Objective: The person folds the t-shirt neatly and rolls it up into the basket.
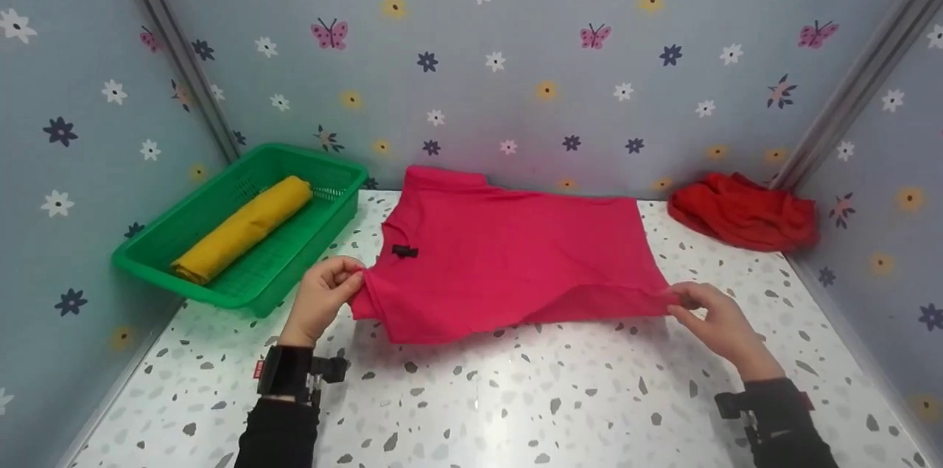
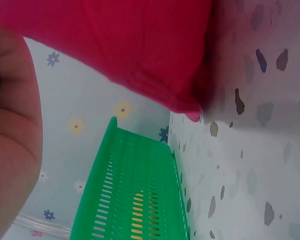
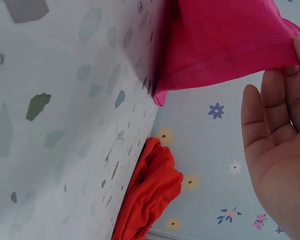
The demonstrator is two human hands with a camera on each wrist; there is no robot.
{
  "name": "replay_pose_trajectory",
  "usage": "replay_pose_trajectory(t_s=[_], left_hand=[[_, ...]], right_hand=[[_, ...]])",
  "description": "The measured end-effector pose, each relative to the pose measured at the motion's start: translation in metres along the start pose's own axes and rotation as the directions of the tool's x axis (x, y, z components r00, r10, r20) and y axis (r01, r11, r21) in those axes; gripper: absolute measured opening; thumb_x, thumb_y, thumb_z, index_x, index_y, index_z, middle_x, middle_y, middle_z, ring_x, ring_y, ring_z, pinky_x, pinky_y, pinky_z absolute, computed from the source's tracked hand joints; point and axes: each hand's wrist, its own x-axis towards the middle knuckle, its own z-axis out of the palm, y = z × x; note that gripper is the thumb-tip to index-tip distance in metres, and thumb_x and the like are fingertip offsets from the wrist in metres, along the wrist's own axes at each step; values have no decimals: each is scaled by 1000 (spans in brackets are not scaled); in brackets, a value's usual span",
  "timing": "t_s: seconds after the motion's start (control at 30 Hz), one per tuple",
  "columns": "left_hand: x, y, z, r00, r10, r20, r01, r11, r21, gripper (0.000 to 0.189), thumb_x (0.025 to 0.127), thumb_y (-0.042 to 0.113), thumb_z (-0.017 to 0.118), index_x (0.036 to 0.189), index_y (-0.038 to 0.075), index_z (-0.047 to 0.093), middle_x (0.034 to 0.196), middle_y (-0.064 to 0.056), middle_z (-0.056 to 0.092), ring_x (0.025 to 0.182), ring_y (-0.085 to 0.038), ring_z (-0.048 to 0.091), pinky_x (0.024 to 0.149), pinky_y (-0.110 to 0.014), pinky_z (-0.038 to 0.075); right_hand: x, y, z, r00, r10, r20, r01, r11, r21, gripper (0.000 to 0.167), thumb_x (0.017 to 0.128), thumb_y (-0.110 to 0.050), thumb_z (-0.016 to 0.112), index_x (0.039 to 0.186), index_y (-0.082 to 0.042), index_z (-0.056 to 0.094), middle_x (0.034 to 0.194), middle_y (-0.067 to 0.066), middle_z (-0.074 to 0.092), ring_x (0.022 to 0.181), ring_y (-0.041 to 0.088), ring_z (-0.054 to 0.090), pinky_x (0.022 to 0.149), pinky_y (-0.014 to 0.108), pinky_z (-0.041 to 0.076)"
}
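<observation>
A pink T-shirt (image 1: 508,247) lies sideways on the speckled table, its collar with a black label to the left and its hem to the right. At the near sleeve and shoulder end, my left hand (image 1: 324,295) pinches the cloth between thumb and fingers. My right hand (image 1: 718,320) pinches the near corner of the hem. Between the two hands the near edge is lifted a little off the table and sags in a fold. In the right wrist view the stitched hem (image 3: 230,55) hangs from the thumb and fingertips.
To the left stands a green basket (image 1: 269,298) with a rolled yellow cloth (image 1: 243,231) in it. A crumpled red cloth (image 1: 744,211) lies at the back right corner. Patterned walls (image 1: 486,85) enclose the speckled table (image 1: 516,402) on the left, back and right.
</observation>
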Motion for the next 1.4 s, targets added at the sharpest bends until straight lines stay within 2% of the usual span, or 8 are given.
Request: replay_pose_trajectory(t_s=[0.13,0.33,0.57,0.8,0.97,1.17,1.27,1.4], left_hand=[[-4,0,2,1000,5,13,-5,1000,2,10,91,-8,62,98,-15,62,67,-1,62,57,-10,53,56,-21,47],[-9,-3,-2,1000,-28,13,29,999,-38,11,93,-9,59,100,-17,59,69,-2,64,56,-10,55,55,-21,48],[-17,-2,-9,999,-33,23,34,999,-34,9,92,-9,59,98,-16,59,69,-2,64,56,-10,55,55,-21,49],[-23,4,-13,994,-37,105,42,998,-45,11,94,-7,57,98,-17,59,65,-2,59,51,-10,52,50,-21,47],[-25,4,-16,983,14,183,0,997,-80,12,94,-8,55,99,-19,56,64,1,59,49,-7,53,48,-20,47],[-28,4,-18,965,53,258,-25,993,-113,12,95,-8,54,99,-19,53,64,3,58,49,-6,54,48,-20,47],[-29,4,-19,960,51,276,-15,991,-130,13,96,-7,53,99,-20,51,65,3,59,50,-6,54,49,-20,47],[-30,5,-21,962,41,269,0,989,-150,11,96,-7,53,98,-18,53,66,2,60,51,-6,55,49,-20,48]], right_hand=[[-4,-1,3,999,-49,-13,49,999,-5,24,81,4,76,102,-7,71,92,-2,68,85,6,58,77,14,45],[-12,-1,4,997,-73,-3,73,997,-37,23,79,4,78,97,-10,71,87,-9,66,82,7,57,74,20,47],[-18,-1,-4,997,-38,67,40,999,-24,18,84,1,75,97,-11,69,86,-7,67,82,7,61,77,23,51],[-18,-4,-7,989,-19,147,12,999,48,12,89,-2,70,97,-10,65,84,-6,64,79,8,61,78,18,51],[-18,-3,-7,985,-41,170,30,997,72,11,90,-1,69,96,-10,64,83,-10,60,77,7,59,76,16,50],[-20,-2,-10,975,-90,204,69,992,108,11,90,-2,69,96,-8,63,83,-5,61,76,7,59,75,13,49],[-20,-2,-12,970,-70,233,47,994,103,10,91,-3,69,97,-9,63,83,-4,61,76,8,58,75,15,49],[-19,-4,-14,963,2,268,-27,996,90,8,93,-9,68,99,-10,63,86,-6,62,79,8,59,75,19,51]])
